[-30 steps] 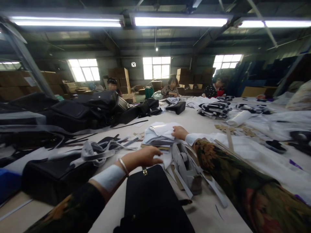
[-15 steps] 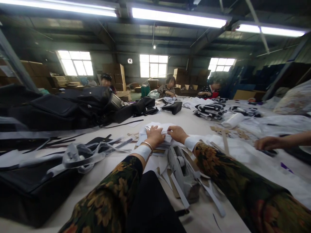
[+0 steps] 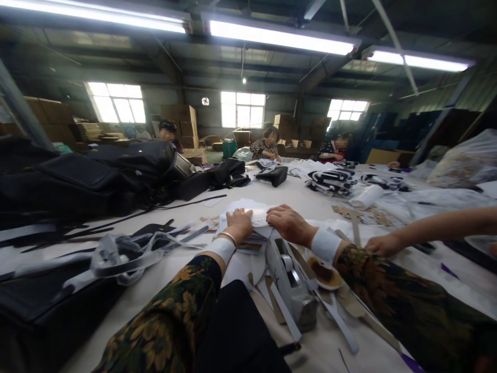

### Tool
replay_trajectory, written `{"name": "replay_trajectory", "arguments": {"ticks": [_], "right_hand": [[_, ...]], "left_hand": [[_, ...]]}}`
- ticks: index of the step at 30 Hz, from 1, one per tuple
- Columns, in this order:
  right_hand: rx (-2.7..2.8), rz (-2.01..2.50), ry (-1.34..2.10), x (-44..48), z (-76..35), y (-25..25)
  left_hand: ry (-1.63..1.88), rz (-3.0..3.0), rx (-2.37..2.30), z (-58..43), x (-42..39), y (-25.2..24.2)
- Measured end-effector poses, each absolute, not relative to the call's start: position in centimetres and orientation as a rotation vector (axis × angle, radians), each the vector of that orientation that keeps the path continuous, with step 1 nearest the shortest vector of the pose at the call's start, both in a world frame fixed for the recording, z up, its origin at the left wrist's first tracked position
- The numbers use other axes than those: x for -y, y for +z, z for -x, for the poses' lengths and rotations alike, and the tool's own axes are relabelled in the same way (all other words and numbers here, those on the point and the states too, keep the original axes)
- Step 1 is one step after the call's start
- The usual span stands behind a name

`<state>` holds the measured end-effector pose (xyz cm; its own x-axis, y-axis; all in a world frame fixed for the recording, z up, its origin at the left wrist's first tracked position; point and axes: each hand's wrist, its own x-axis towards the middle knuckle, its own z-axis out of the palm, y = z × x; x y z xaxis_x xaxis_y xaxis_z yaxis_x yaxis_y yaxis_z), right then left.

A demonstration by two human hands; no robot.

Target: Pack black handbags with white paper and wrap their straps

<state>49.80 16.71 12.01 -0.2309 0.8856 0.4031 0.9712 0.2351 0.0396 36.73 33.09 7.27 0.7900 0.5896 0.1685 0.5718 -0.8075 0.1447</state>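
Note:
A shiny white sheet [image 3: 259,217] lies on a stack of white pieces [image 3: 244,204] in front of me. My left hand [image 3: 239,223], with a bangle at the wrist, is closed on the sheet's left edge. At the right edge, the fingers of my right hand [image 3: 289,223] are bent and grip it too; the thumbs are partly hidden. Just below my right hand stands a grey tape dispenser [image 3: 289,285], with a roll of brown tape [image 3: 325,273] beside it. Pale strips [image 3: 337,324] lie loose around the dispenser.
Black bags [image 3: 93,176] are heaped at left, and tangled clear plastic strips [image 3: 124,256] lie nearer. A co-worker's hand [image 3: 384,243] reaches in from the right near my sleeve. Black-and-white bundles [image 3: 332,181] and a white roll [image 3: 365,198] sit farther back. Several people work across the table.
My right hand has moved slightly and now lies flatter along the sheet's edge, where a thin strip showed between my hands before. The co-worker's hand has come closer from the right.

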Motion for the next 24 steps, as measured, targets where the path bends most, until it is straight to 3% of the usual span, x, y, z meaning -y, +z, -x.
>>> {"name": "replay_trajectory", "arguments": {"ticks": [5,12,24], "right_hand": [[1.981,1.424,-0.628,-13.8,-49.2,13.2],[1.992,1.511,-0.503,-12.3,-45.1,12.7],[2.133,1.445,-0.611,-9.7,-42.5,9.3]], "left_hand": [[0.389,-2.969,-0.802,-35.5,-33.2,7.4],[0.351,-3.119,-0.375,-32.1,-32.8,7.9],[0.401,-3.266,-0.372,-33.2,-34.7,8.3]]}}
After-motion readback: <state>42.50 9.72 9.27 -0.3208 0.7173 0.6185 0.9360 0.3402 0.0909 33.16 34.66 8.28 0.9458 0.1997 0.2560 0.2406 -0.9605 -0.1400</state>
